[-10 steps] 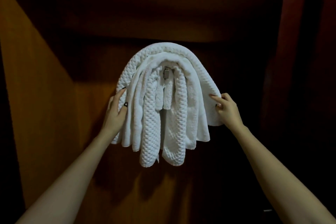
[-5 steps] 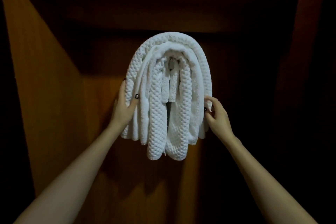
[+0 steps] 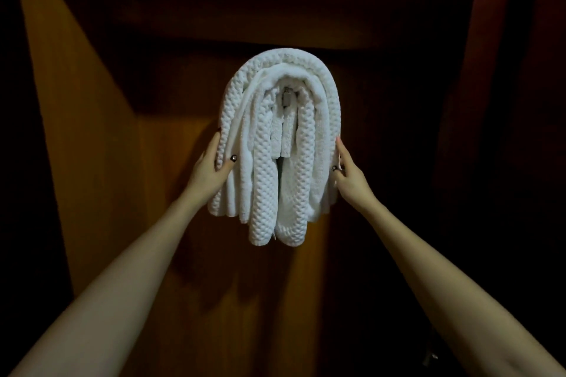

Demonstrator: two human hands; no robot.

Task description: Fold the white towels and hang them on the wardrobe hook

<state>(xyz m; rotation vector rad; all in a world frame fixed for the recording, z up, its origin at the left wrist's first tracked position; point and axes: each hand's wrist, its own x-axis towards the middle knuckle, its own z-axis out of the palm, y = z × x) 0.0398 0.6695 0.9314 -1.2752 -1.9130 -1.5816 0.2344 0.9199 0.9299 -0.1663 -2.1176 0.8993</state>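
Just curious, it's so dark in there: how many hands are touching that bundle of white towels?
2. The left hand grips the left side of the white towels, thumb in front; the right hand touches their right side. No other hand shows.

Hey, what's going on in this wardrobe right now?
A person has both hands on a bundle of folded white towels draped over the metal hook inside a wooden wardrobe. The towels hang down on both sides of the hook. The left hand holds the bundle's left edge, thumb across the front. The right hand lies along the right edge; whether it pinches the cloth is unclear.
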